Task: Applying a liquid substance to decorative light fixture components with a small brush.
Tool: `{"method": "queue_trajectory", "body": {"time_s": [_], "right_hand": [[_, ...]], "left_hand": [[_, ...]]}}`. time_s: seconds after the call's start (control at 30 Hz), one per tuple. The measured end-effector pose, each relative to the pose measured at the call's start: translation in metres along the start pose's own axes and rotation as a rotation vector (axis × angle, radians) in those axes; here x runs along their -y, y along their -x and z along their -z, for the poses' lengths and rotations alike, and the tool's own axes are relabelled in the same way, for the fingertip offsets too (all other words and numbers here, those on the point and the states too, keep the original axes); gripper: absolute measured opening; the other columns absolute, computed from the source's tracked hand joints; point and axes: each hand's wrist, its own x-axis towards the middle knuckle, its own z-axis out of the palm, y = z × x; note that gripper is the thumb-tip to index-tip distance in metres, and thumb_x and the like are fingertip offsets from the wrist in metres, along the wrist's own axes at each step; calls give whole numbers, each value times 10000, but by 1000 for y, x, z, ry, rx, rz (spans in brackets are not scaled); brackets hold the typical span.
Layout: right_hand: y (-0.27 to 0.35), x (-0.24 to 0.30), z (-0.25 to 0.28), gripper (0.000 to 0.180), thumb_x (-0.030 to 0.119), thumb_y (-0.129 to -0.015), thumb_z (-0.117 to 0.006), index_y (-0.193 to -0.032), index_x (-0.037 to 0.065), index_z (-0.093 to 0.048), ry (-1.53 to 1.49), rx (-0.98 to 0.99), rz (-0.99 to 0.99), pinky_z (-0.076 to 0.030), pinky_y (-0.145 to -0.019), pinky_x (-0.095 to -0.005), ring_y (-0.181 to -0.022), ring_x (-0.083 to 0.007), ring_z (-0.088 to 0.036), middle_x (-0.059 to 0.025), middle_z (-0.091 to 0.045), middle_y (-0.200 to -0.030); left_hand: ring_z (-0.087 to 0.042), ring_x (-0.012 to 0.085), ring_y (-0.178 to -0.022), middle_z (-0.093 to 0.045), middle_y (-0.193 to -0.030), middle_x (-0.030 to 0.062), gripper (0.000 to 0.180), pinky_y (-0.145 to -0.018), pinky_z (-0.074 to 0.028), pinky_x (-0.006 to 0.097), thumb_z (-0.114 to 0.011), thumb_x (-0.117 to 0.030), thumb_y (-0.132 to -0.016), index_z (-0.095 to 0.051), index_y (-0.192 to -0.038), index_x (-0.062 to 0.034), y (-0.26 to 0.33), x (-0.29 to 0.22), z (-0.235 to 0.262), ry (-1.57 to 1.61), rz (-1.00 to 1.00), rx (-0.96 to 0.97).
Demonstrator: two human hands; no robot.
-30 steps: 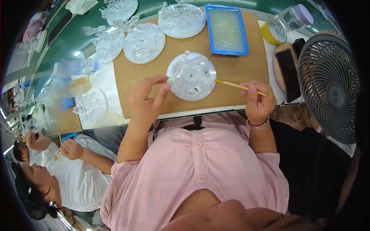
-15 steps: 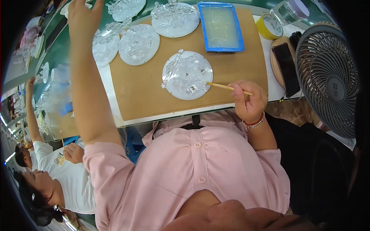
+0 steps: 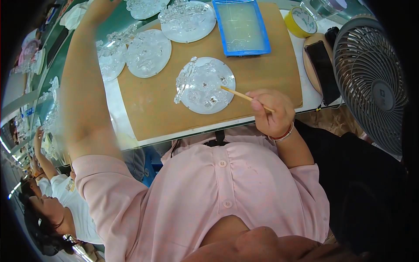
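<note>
In my right hand [image 3: 275, 112], a thin wooden stick [image 3: 246, 96] is pinched between thumb and fingers. Its tip points left and reaches over a round white disc [image 3: 205, 94] bearing clear, glassy pieces. Whether the tip touches a piece I cannot tell. My left arm stretches far forward, and my left hand [image 3: 101, 8] is cut off by the top edge, so its fingers are hidden. Near that arm lie more white discs with clear pieces: one disc [image 3: 149, 53], another disc [image 3: 187, 26] and a partly covered disc [image 3: 112, 61].
A blue-rimmed tray [image 3: 244, 32] with a pale, see-through content stands on the brown board [image 3: 262, 87]. To the right are yellow tape [image 3: 301, 22], a clear jar [image 3: 323, 9], a dark phone [image 3: 321, 70] and a grey fan [image 3: 371, 74]. A co-worker [image 3: 65, 192] sits at left.
My left hand has reached farther forward, past the top edge. The stick's tip has shifted left, farther over the disc. The co-worker's near hand has gone out of sight.
</note>
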Motion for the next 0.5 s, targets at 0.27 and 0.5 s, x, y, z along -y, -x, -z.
{"method": "queue_trajectory", "body": {"time_s": [0.27,0.5], "right_hand": [[6,-1,4,84,-1,-836,-615,-886,18,-551,31,32,-26,-509,-575,-327,-628,-268,-654,-143,-685,-786],[10,1,12,50,26,-874,-592,-881,16,-543,11,-16,-72,-505,-578,-309,-627,-246,-652,-135,-664,-733]], "left_hand": [[-444,345,-1263,-427,-1384,223,646,-1039,-379,390,-662,-94,-763,-420,-1359,-45,-10,-39,17,264,-36,-79],[-620,274,-1030,-660,-1094,181,442,-854,-480,372,-638,-224,-773,-597,-1157,-9,-30,-98,14,421,-295,288]]}}
